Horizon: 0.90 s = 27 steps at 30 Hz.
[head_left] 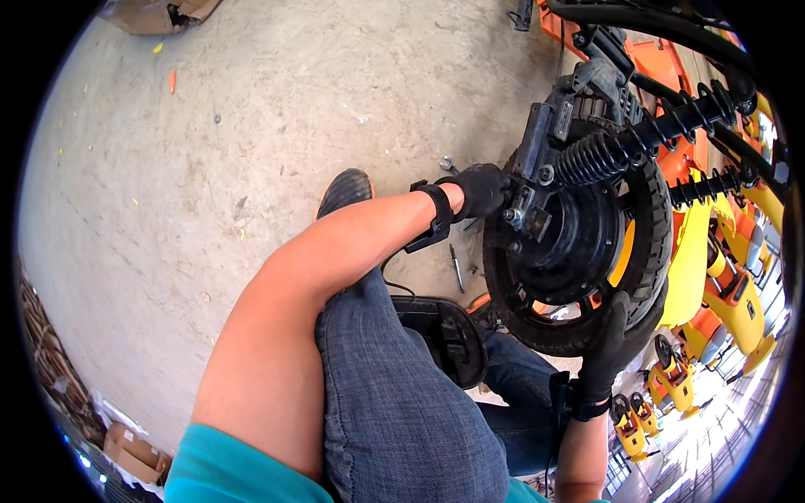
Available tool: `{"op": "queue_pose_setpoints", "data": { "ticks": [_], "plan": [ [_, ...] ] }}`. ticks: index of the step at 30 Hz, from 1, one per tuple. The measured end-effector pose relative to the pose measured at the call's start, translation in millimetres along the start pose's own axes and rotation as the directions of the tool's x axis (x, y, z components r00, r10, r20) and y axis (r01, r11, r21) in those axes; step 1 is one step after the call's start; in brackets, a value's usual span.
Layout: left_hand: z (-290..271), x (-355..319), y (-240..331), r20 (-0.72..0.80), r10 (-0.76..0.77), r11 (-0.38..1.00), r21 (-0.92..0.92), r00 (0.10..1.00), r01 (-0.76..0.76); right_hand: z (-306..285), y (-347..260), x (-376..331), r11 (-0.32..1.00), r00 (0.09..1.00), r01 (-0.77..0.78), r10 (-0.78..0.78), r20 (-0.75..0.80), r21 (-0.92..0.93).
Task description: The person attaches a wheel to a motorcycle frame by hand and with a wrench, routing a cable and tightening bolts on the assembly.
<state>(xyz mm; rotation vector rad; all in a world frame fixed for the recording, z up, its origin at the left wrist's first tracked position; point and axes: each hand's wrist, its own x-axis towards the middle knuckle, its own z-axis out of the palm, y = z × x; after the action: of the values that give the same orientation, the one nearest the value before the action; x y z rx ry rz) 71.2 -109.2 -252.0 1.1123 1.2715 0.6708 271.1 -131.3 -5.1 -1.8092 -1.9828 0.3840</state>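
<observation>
A black wheel (558, 268) with a treaded tyre and a large round hub hangs at the right. My left hand (482, 191), in a black glove, is closed beside the axle end; its fingertips are hidden behind the bracket (521, 205). What it holds, if anything, I cannot make out. The silver end of a spanner (449, 163) shows just beyond that hand; I cannot tell whether it is held. At the tyre's near edge, my gloved right hand (619, 344) grips the tyre from below. A coil-spring shock absorber (654, 138) slants up from the axle bracket.
A thin metal tool (457, 268) lies on the concrete floor (251, 109) near the wheel. A black open-topped case (440, 335) is by my knee. Yellow body panels (688, 260) and several yellow vehicles (671, 377) stand at the right. A torn cardboard piece (159, 17) lies far left.
</observation>
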Motion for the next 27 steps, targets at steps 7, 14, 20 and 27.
{"op": "queue_pose_setpoints", "data": {
  "ticks": [7,14,20,27],
  "plan": [
    [-17,20,-20,0.145,0.088,0.98,0.166,0.986,-0.111,0,0,-1,0.998,1.0,0.016,-0.016,0.006,0.053],
    [-42,42,5,-0.052,0.168,0.919,-0.354,0.984,-0.176,-2,1,0,0.999,0.999,0.035,-0.035,0.006,0.0],
    [-36,67,14,-0.088,0.116,0.993,-0.006,0.989,-0.117,1,-5,1,0.999,0.999,-0.038,0.037,-0.012,-0.018],
    [-19,105,-15,-0.117,0.224,0.962,0.188,0.968,-0.199,2,-3,1,0.999,0.999,0.034,-0.035,-0.012,-0.038]
  ]
}}
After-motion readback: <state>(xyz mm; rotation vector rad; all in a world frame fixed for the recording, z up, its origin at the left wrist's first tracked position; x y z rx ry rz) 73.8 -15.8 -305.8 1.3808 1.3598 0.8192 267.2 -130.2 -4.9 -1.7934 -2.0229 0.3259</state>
